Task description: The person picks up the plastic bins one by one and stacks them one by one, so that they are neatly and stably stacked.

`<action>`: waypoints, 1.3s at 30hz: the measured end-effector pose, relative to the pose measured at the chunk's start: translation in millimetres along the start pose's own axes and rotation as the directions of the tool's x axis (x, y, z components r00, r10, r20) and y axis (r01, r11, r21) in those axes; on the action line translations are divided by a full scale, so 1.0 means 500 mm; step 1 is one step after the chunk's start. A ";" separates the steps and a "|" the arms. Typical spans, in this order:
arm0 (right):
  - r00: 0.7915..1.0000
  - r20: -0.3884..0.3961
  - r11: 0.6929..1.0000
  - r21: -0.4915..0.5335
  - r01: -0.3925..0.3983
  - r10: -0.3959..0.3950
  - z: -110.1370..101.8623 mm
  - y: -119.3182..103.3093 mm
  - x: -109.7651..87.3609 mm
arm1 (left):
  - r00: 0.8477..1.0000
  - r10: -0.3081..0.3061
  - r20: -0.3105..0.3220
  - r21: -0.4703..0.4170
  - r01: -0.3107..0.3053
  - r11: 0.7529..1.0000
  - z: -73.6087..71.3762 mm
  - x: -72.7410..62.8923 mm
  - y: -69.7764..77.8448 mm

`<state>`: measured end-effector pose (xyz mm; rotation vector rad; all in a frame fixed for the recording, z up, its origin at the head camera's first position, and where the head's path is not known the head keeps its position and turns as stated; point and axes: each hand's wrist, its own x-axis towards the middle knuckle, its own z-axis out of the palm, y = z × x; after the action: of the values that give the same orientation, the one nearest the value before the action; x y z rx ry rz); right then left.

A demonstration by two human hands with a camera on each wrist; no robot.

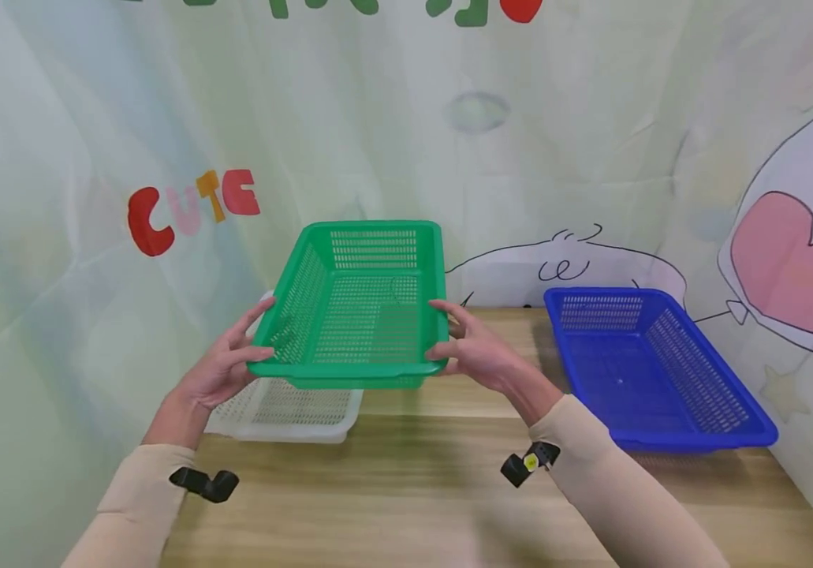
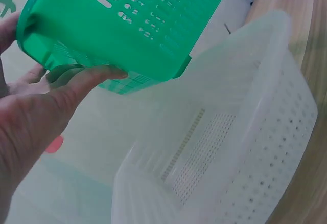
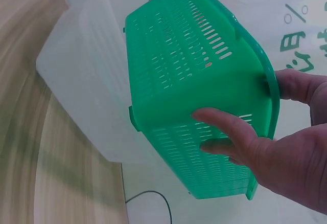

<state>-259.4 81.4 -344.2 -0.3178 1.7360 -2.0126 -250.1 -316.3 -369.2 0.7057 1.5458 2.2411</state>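
Left hand (image 1: 218, 371) and right hand (image 1: 479, 355) pinch the green basket (image 1: 367, 315) at opposite sides, and it's up above the white basket (image 1: 303, 414)

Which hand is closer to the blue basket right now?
The right. The right hand grips the green basket's right side, just left of the blue basket in the head view; the left hand holds the green basket's far side, further away.

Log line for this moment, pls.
left hand, right hand: gripping green plastic basket, aloft | white plastic basket: table, left | blue plastic basket: table, right
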 end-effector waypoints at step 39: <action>0.996 0.007 0.996 -0.008 -0.085 0.086 0.197 0.110 0.122 | 0.997 -0.063 0.032 -0.025 0.064 0.998 -0.193 -0.176 -0.013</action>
<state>-256.4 -39.2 -388.1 -0.2490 1.7236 -1.9422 -232.5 -434.6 -421.9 0.6709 1.5006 2.1898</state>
